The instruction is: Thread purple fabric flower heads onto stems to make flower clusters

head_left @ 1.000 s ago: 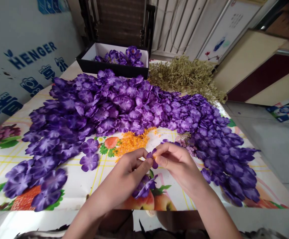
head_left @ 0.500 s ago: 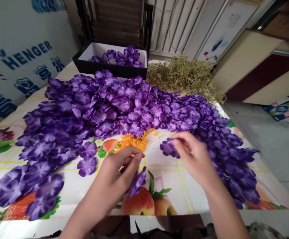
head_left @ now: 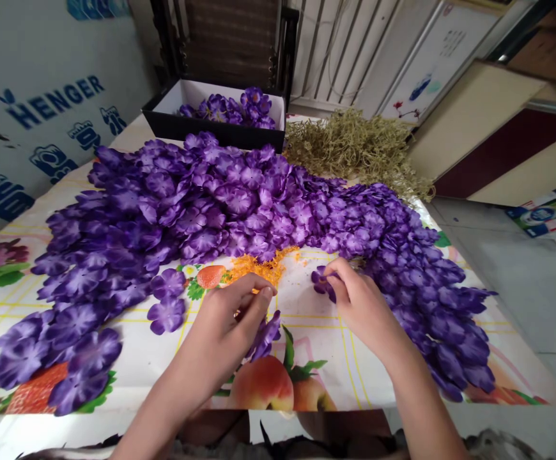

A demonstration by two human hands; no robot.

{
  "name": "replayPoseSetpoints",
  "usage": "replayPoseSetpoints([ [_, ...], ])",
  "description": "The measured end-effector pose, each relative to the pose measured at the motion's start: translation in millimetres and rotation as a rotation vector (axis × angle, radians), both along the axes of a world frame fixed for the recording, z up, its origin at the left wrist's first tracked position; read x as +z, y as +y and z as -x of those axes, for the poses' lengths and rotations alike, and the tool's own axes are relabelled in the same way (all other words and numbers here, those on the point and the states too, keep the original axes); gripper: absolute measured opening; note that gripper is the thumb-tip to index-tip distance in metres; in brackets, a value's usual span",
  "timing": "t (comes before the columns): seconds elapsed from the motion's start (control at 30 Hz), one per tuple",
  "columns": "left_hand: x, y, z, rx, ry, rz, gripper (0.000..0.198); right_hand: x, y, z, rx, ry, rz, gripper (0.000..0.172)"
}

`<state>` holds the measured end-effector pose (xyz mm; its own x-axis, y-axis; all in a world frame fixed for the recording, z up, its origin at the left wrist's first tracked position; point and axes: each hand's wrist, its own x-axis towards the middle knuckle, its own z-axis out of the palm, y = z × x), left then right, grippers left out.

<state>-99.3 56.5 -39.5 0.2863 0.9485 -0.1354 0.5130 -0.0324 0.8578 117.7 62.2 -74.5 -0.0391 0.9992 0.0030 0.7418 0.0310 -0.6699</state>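
A purple flower (head_left: 321,284) sits at ten o'clock from the right hand (head_left: 365,303), by its bent fingertips; whether they grip it, I can't tell. The left hand (head_left: 223,316), farther off, is curled, its hold hidden.

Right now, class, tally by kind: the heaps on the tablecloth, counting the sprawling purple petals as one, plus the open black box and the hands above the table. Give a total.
Purple petal heap: 1
Orange heap: 1
Olive-green heap: 1
Open black box: 1
Hands: 2, left hand and right hand
Total: 6
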Motion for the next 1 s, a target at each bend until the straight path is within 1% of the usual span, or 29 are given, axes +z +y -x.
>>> replayPoseSetpoints([
  [0.1,-0.8,0.9,0.4,0.007,-0.008,-0.001,0.029,-1.1,1.3,-3.0,-0.043,0.101,-0.042,0.009],
  [0.17,-1.3,0.7,0.5,-0.002,-0.023,-0.008,0.024,0.4,0.5,-1.7,-0.05,0.325,-0.036,0.008],
  [0.23,-2.2,-0.5,-0.1,-0.036,-0.028,-0.025,0.018,3.7,-1.4,2.5,-0.037,0.674,0.04,0.008],
  [0.3,-3.7,-2.5,-1.7,-0.089,-0.028,-0.046,0.019,8.5,-4.1,8.2,-0.008,1.004,0.154,0.007],
  [0.37,-5.0,-4.7,-3.6,-0.151,-0.016,-0.065,0.023,13.5,-6.8,14.0,0.03,1.184,0.255,0.004],
  [0.43,-5.0,-6.3,-4.8,-0.2,0.006,-0.071,0.022,17.0,-9.0,18.8,0.063,1.284,0.32,0.002],
  [0.53,-2.0,-7.0,-4.0,-0.215,0.033,-0.083,0.011,17.6,-10.7,24.3,0.059,1.341,0.358,0.002],
  [0.6,0.7,-7.0,-1.9,-0.209,0.033,-0.093,0.018,16.1,-11.0,27.0,0.018,1.332,0.322,0.002],
  [0.7,2.4,-7.1,0.8,-0.183,0.032,-0.086,0.027,15.0,-11.1,29.3,-0.004,1.293,0.196,0.001],
  [0.8,0.6,-6.7,1.1,-0.135,0.065,-0.089,0.031,18.4,-13.0,29.4,0.041,1.243,0.056,0.003],
  [0.87,-0.8,-6.0,0.2,-0.099,0.09,-0.089,0.032,23.0,-15.6,28.8,0.082,1.156,-0.036,0.004],
  [0.9,-1.1,-5.6,-0.3,-0.083,0.094,-0.089,0.031,25.6,-17.2,28.5,0.113,1.091,-0.054,0.003],
  [0.93,-1.1,-5.4,-0.8,-0.072,0.09,-0.089,0.03,28.1,-18.8,28.4,0.154,1.019,-0.042,0.003],
  [1.0,-0.3,-5.6,-1.1,-0.065,0.065,-0.095,0.027,31.3,-21.7,28.8,0.24,0.89,0.04,0.004],
])
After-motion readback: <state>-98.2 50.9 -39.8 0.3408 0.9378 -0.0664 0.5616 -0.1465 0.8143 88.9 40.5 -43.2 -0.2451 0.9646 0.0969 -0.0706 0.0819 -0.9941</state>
